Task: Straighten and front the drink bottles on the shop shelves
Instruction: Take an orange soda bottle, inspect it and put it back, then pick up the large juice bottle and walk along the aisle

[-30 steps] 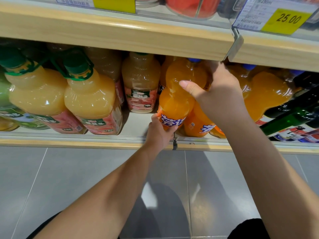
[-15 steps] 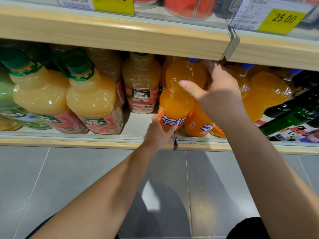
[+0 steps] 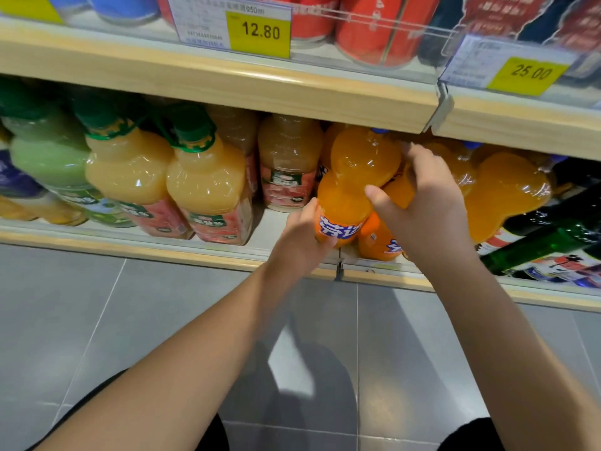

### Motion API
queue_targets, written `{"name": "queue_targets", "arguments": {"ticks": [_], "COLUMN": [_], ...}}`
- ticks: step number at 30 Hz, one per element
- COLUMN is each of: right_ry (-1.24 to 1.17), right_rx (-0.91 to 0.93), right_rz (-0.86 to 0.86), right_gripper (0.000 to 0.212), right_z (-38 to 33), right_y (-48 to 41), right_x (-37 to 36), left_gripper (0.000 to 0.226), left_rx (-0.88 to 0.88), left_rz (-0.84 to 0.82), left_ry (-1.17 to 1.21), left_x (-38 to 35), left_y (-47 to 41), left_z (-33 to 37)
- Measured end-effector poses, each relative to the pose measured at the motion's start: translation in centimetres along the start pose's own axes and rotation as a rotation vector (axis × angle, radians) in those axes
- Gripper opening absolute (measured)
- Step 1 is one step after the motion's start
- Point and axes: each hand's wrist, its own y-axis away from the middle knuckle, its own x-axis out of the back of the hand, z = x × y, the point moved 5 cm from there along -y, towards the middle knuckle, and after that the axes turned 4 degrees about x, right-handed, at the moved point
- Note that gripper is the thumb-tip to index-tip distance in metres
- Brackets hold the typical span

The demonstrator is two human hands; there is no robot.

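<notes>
An orange soda bottle (image 3: 353, 177) with a blue cap stands at the front of the bottom shelf (image 3: 182, 252). My left hand (image 3: 300, 239) grips its labelled base from below. My right hand (image 3: 426, 203) holds its upper body, thumb across the front and fingers curled behind. More orange soda bottles (image 3: 507, 193) crowd behind and to the right. Left of them stand peach-coloured juice bottles (image 3: 208, 180) with green caps and pink labels, and a pale green juice bottle (image 3: 48, 154).
Dark green glass bottles (image 3: 553, 245) lean at the right end of the shelf. The wooden upper shelf (image 3: 227, 83) hangs low over the bottle caps, carrying price tags (image 3: 258, 34) and red cans (image 3: 383, 30). Grey floor tiles (image 3: 97, 320) lie below.
The view has tilted up, showing more of the upper shelf. Both hands keep their hold on the orange soda bottle, which has barely shifted.
</notes>
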Motion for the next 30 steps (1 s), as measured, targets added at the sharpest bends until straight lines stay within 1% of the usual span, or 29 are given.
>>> {"name": "queue_targets", "arguments": {"ticks": [1, 2, 3, 4, 6, 7, 10, 12, 15, 17, 20, 23, 25, 28, 30], "right_ry": [-0.027, -0.058, -0.086, -0.1, -0.096, -0.093, -0.084, -0.043, -0.034, -0.033, -0.009, -0.029, -0.012, -0.041, -0.06], "right_rx": [-0.025, -0.05, -0.071, -0.084, -0.078, -0.073, -0.058, -0.015, 0.034, 0.084, 0.202, 0.299, 0.379, 0.496, 0.609], "right_rz": [-0.021, -0.05, -0.081, -0.111, -0.172, -0.216, -0.387, -0.463, -0.552, -0.603, -0.641, -0.687, -0.705, -0.712, -0.697], "right_gripper": [0.07, 0.068, 0.067, 0.066, 0.065, 0.064, 0.064, 0.065, 0.063, 0.066, 0.069, 0.068, 0.071, 0.076, 0.076], "right_z": [0.1, 0.0, -0.3, -0.8, -2.1, -3.0, -6.6, -9.7, -15.2, -19.6, -26.6, -33.2, -36.9, -42.4, -46.2], "right_y": [0.6, 1.3, 2.1, 2.9, 4.2, 4.7, 5.8, 5.9, 5.2, 4.2, 2.3, 0.5, -0.4, -1.5, -2.0], "right_x": [0.2, 0.4, 0.6, 1.0, 2.2, 2.9, 6.1, 9.1, 14.9, 18.9, 25.3, 31.4, 34.6, 38.1, 40.1], "left_gripper": [0.064, 0.059, 0.059, 0.064, 0.077, 0.08, 0.081, 0.078, 0.076, 0.077, 0.08, 0.081, 0.089, 0.092, 0.092], "left_rx": [-0.072, -0.12, -0.127, -0.104, -0.056, -0.053, -0.018, 0.011, 0.059, 0.097, 0.159, 0.191, 0.201, 0.247, 0.299], "left_rz": [0.006, -0.031, -0.086, -0.122, -0.105, -0.091, -0.116, -0.131, -0.127, -0.114, -0.077, 0.01, 0.046, 0.12, 0.18], "left_ry": [-0.044, -0.07, -0.099, -0.173, -0.436, -0.531, -0.647, -0.722, -0.748, -0.74, -0.723, -0.7, -0.713, -0.731, -0.69], "left_x": [1.0, 1.9, 2.8, 4.0, 7.2, 9.0, 14.1, 17.8, 23.9, 28.4, 35.2, 42.1, 45.8, 50.2, 52.7], "left_y": [0.8, 1.8, 3.0, 4.2, 6.6, 7.9, 11.9, 14.7, 18.9, 21.7, 26.1, 30.2, 32.8, 36.9, 39.7], "left_z": [0.9, 1.7, 2.3, 2.8, 4.1, 5.0, 9.1, 12.3, 17.5, 21.2, 26.8, 32.6, 35.9, 39.3, 40.9]}}
